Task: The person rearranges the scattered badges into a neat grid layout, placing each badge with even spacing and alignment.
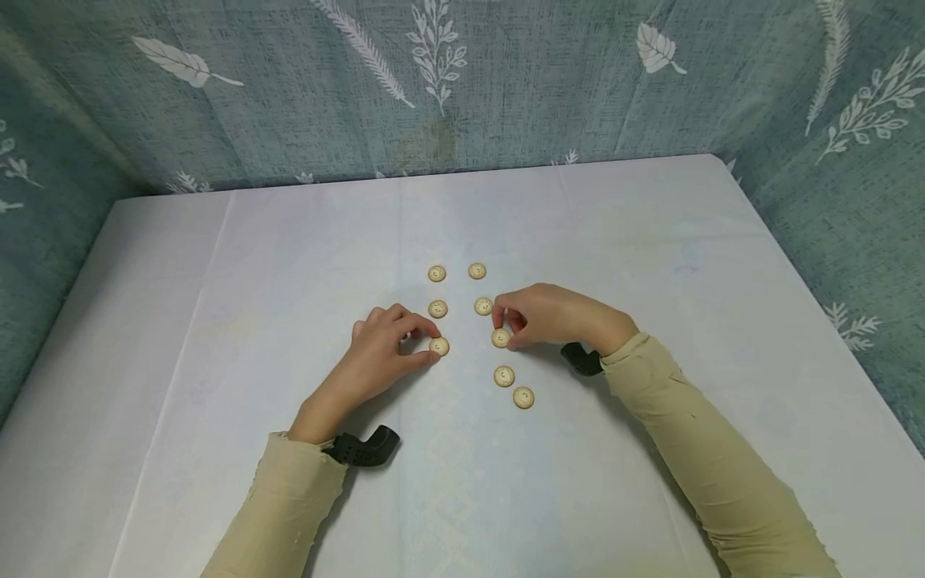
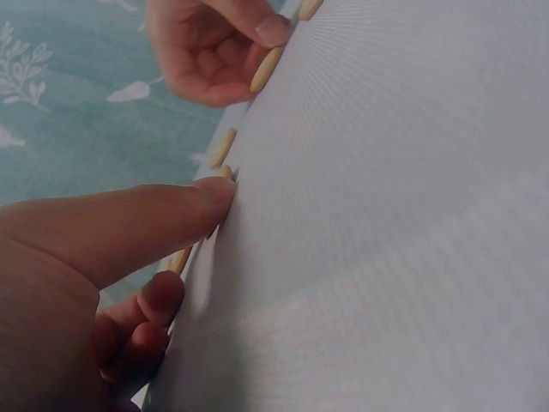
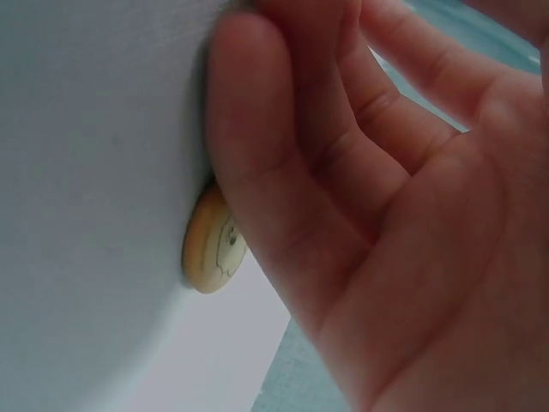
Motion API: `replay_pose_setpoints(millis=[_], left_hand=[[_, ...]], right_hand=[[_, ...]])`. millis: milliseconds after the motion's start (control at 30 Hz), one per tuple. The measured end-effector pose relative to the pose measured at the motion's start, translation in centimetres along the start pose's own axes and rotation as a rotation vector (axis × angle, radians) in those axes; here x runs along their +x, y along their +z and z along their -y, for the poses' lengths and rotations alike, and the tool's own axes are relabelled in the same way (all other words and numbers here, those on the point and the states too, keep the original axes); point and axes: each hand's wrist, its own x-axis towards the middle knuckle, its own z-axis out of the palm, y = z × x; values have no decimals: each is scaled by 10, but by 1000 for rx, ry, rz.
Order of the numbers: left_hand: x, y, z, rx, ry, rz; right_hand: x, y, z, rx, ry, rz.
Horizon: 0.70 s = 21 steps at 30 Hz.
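Note:
Round, pale wooden buttons lie on a white-covered table in two loose columns. My left hand [image 1: 383, 345] pinches the nearest button of the left column [image 1: 438, 346] between thumb and index finger, at its edges. My right hand [image 1: 556, 315] grips a button in the right column [image 1: 500, 338] the same way, low over the cloth. In the left wrist view, the left thumb [image 2: 163, 219] covers most of its button, and the right hand [image 2: 206, 51] shows its held button [image 2: 266, 70] edge-on. One button [image 3: 214, 240] shows beside a finger in the right wrist view.
Farther back in the left column are two buttons [image 1: 437, 274] [image 1: 438, 308]. The right column has two behind the right hand [image 1: 477, 270] [image 1: 483, 306] and two nearer [image 1: 503, 376] [image 1: 523, 397]. A green leaf-patterned curtain [image 1: 520, 88] hangs behind the table [image 1: 614, 209].

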Motion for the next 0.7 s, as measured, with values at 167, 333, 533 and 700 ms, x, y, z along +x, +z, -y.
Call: replay_pose_setpoints(millis=[167, 333, 533, 700], left_hand=[[0, 1, 0, 2, -1, -6], [1, 0, -1, 8, 2, -8], [1, 0, -1, 13, 10, -7], [1, 1, 0, 17, 10, -3]], right_hand=[[0, 2, 2, -10, -5, -19], [1, 2, 2, -16, -6, -27], [0, 2, 2, -15, -17, -32], [1, 3, 3, -26, -32, -42]])
